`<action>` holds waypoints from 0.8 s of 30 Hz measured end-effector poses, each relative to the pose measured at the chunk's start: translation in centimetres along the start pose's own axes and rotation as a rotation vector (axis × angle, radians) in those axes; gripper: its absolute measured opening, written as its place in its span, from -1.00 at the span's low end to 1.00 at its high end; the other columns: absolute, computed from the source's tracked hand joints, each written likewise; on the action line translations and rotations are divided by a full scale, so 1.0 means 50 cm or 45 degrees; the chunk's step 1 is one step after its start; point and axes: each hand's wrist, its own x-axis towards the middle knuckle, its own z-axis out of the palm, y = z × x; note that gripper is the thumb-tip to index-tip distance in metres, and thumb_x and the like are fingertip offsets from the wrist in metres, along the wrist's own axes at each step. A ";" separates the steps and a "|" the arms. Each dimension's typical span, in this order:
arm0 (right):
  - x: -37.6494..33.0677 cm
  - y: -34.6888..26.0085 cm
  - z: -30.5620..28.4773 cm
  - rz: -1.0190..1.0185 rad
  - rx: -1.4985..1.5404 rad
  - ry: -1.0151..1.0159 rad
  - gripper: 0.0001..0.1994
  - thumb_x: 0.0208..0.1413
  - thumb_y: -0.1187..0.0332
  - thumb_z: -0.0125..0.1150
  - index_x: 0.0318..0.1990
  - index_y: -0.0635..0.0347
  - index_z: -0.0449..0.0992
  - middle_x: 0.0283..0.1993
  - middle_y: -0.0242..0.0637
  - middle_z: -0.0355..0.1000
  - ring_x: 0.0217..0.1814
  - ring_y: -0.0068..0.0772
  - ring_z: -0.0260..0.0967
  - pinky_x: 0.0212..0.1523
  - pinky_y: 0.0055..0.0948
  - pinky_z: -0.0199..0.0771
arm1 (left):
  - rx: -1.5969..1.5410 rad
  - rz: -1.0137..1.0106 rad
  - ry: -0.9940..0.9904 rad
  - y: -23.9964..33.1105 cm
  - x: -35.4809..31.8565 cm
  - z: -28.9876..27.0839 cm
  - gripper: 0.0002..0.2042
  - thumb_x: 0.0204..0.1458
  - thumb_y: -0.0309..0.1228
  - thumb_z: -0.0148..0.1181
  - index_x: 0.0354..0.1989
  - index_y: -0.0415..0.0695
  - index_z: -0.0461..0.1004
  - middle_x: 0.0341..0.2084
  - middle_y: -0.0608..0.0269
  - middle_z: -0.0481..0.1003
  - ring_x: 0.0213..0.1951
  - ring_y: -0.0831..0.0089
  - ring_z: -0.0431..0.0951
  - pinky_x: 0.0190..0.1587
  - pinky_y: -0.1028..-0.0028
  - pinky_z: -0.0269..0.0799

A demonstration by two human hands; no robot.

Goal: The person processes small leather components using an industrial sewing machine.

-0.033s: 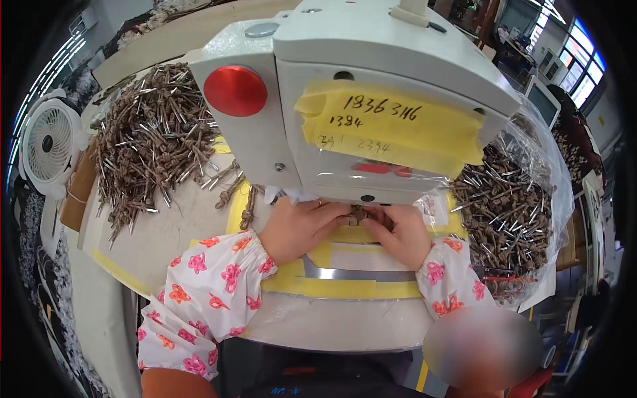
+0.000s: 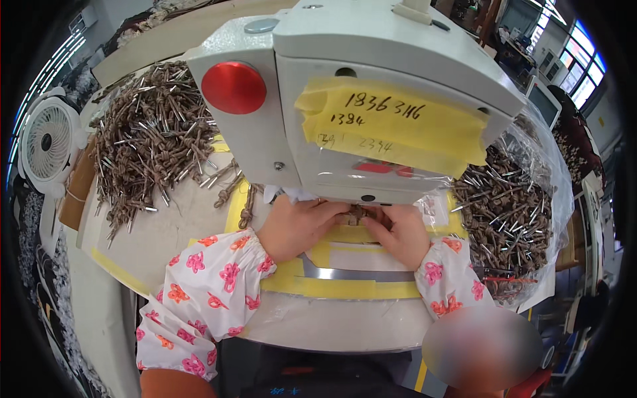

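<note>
My left hand [image 2: 298, 225] and my right hand [image 2: 398, 232] meet under the front of a grey-white machine head [image 2: 398, 46]. Between their fingertips they pinch a small brown cord piece [image 2: 358, 213] right at the machine's lower edge. Much of the piece and my fingertips are hidden by the machine. Both wrists wear white sleeves with pink flowers. A curved metal strip [image 2: 358, 273] lies on the table just below my hands, bordered by yellow tape.
A heap of brown cords with metal tips [image 2: 152, 139] lies at the left. A clear bag of similar cords [image 2: 511, 219] sits at the right. The machine has a round red button [image 2: 233, 87] and a yellow taped note [image 2: 391, 126]. A white fan [image 2: 45, 142] stands far left.
</note>
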 end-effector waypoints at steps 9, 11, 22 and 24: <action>0.010 0.016 0.016 -0.229 -0.191 0.170 -0.78 -0.14 0.56 0.17 -0.25 0.29 0.46 -0.35 0.00 0.38 -0.33 0.09 0.35 -0.33 -0.18 0.37 | 0.078 -0.022 -0.004 -0.017 -0.001 0.018 -0.73 -0.12 -0.59 0.16 -0.19 -0.07 0.52 -0.28 0.08 0.49 -0.22 0.09 0.48 -0.18 0.29 0.39; 0.006 0.019 0.010 -0.245 -0.204 0.199 -0.79 -0.15 0.57 0.18 -0.27 0.29 0.47 -0.36 0.00 0.39 -0.33 0.08 0.35 -0.33 -0.17 0.37 | 0.049 -0.085 -0.147 -0.012 0.002 0.014 -0.72 -0.12 -0.61 0.15 -0.18 -0.09 0.52 -0.23 0.09 0.48 -0.15 0.09 0.45 -0.11 0.28 0.37; -0.004 0.024 0.008 -0.349 -0.340 0.231 -0.85 -0.19 0.59 0.19 -0.38 0.25 0.55 -0.37 -0.10 0.38 -0.38 0.00 0.34 -0.39 -0.20 0.34 | 0.354 0.127 -0.075 -0.015 0.003 0.012 -0.67 -0.23 -0.54 0.10 -0.21 0.04 0.51 -0.27 0.30 0.45 -0.16 0.28 0.45 -0.16 0.32 0.34; -0.007 0.013 0.007 -0.363 -0.377 0.204 -0.86 -0.19 0.59 0.19 -0.39 0.26 0.55 -0.35 -0.10 0.37 -0.36 -0.01 0.33 -0.39 -0.20 0.32 | 0.368 0.156 -0.057 -0.011 0.000 0.005 -0.66 -0.24 -0.54 0.10 -0.20 0.05 0.51 -0.27 0.31 0.44 -0.16 0.30 0.45 -0.20 0.34 0.37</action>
